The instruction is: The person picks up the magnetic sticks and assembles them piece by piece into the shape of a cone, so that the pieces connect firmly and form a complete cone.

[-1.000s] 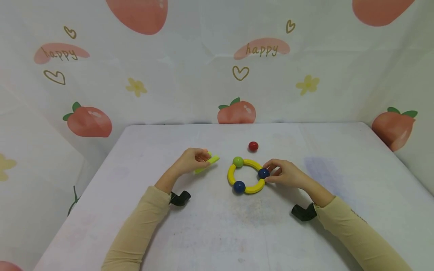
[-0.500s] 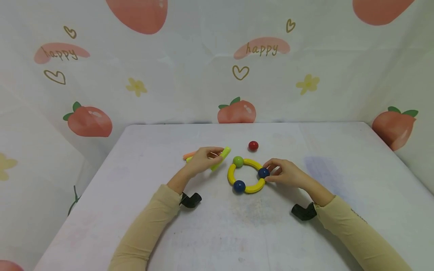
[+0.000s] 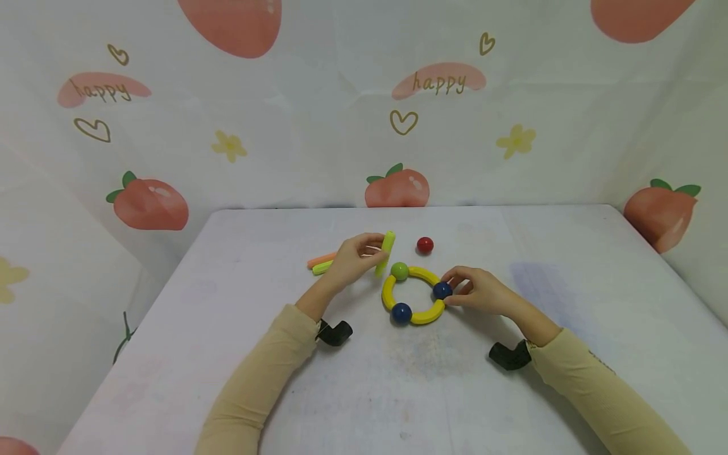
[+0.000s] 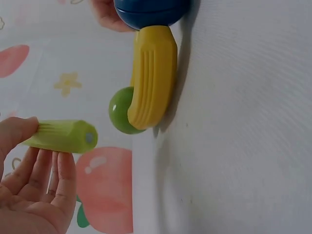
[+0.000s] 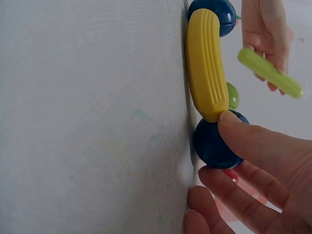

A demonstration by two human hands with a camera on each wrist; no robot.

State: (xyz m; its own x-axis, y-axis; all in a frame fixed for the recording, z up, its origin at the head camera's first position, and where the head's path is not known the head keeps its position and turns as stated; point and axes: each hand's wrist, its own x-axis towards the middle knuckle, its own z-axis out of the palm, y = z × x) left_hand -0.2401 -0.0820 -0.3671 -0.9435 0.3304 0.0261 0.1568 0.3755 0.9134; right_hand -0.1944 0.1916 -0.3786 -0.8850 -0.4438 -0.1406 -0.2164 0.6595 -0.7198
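My left hand [image 3: 354, 260] pinches a lime-green magnetic rod [image 4: 61, 135] between thumb and fingers, raised above the table; a silvery disc shows in its end. The rod stands steeply tilted just behind and left of a green ball [image 3: 400, 271], which belongs to a ring on the table. Three curved yellow rods [image 3: 428, 316] and two dark blue balls make up the rest of that ring. With thumb and fingertips, my right hand [image 3: 480, 292] holds the ring's right blue ball [image 5: 214, 144], the thumb tip at its joint with a yellow rod. The other blue ball [image 3: 401, 314] sits at the front.
A red ball [image 3: 424, 245] lies behind the ring. To the left, an orange rod [image 3: 321, 260] and another lime-green rod [image 3: 322, 268] lie side by side, partly hidden by my left hand. A printed cloth [image 3: 318, 126] hangs behind the white table [image 3: 364, 392].
My left hand has moved right and away from me, bringing the lime-green rod near the green ball and turning it steeper. The right hand and the ring have stayed in place.
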